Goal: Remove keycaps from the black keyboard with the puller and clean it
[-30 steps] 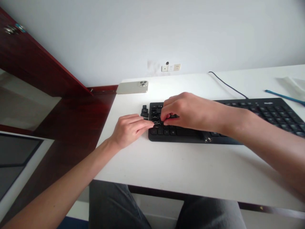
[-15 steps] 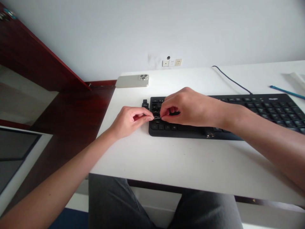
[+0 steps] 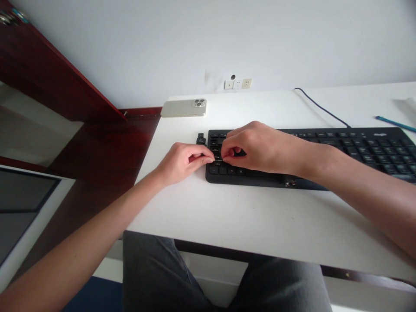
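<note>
On the white desk (image 3: 260, 221), a black keyboard (image 3: 367, 147) is placed at one o'clock, most keys still on. Loose keycaps (image 3: 201, 138) are piled at its nine o'clock side. A thin metal pin (image 3: 218, 160) is pinched between the left hand (image 3: 185, 162) and right hand (image 3: 251, 147), held close together.

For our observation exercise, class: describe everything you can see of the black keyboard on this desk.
The black computer keyboard is long and low, matte-looking plastic, lying flat on the white desk, its right end out of view. A thin dark cable leaves its back edge. The left hand and right hand are at keys near its left end; loose black keycaps sit just beyond that end.
</note>
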Motion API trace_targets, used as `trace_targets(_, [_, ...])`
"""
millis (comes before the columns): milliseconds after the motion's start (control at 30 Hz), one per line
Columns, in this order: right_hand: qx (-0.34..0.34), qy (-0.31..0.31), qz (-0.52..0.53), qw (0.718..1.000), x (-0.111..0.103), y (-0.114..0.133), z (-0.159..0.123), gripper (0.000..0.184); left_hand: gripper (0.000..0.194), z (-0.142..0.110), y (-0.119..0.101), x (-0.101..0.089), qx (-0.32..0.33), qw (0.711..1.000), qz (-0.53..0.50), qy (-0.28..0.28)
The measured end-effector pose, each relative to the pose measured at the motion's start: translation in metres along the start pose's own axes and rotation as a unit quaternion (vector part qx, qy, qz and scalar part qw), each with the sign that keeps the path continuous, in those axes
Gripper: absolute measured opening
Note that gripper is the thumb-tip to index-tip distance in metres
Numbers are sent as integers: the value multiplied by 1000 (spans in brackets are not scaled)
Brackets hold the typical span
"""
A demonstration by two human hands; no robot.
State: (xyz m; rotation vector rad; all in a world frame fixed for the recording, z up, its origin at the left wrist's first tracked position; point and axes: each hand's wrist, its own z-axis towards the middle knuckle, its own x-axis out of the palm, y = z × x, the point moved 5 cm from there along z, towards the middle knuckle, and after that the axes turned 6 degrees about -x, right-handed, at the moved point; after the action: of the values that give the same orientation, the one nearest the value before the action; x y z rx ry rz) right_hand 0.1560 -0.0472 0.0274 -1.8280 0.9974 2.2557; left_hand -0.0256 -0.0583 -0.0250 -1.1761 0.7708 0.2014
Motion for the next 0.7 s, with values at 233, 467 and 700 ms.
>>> trace_targets(233, [1,0,-7,1000,2,0,0,20,15,0,-1,0,0,1000,1,3])
trace_targets(467, [-7,13,-5,1000,5,1,1,19,15,0,-3,0,19,1000,20,-8])
trace_targets(700, [-1,36,-10,999,8,1,-1,19,14,-2,-6,-3,39,996,73,-41])
